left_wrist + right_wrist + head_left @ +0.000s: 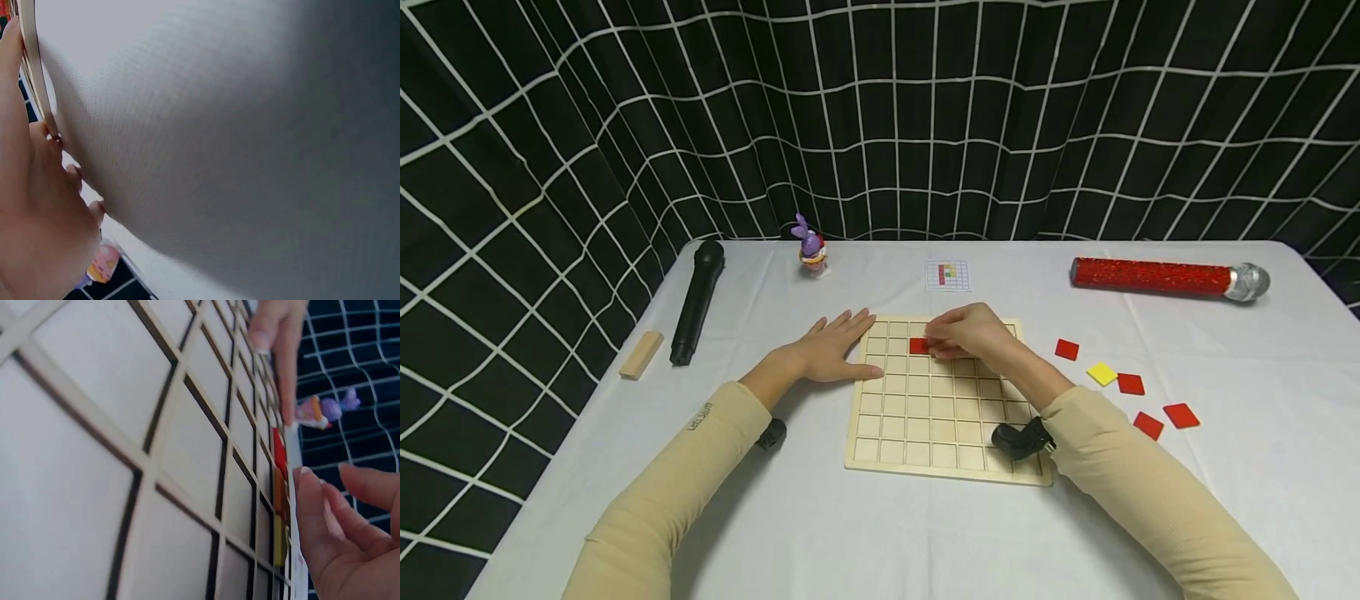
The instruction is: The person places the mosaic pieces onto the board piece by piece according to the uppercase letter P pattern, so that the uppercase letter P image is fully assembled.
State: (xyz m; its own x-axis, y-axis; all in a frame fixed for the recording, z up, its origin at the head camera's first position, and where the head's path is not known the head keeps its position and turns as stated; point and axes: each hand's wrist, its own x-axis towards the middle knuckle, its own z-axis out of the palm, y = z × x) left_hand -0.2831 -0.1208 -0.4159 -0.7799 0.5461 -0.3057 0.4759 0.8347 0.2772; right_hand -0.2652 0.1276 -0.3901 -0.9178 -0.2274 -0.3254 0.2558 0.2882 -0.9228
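A pale wooden grid board [910, 450] lies on the white cloth. My left hand [835, 350] rests flat at its upper left edge, fingers spread and thumb over the outer squares. Bent fingers of my right hand [970, 333] hover at the board's upper rows, right beside a red square tile [919, 346] set in the grid. Whether anything lies between its fingertips I cannot tell. From the right wrist view, red, orange-looking and yellow tiles [278, 540] stand in a line on the board near that hand [350, 544]; the head view hides part of them.
Loose red tiles [1182, 416] and one yellow tile [1102, 373] lie right of the board. Behind it is a printed pattern card [948, 275]. A red microphone [1150, 277], black microphone [697, 304], wooden block [642, 355] and purple-topped figurine [811, 247] sit farther out.
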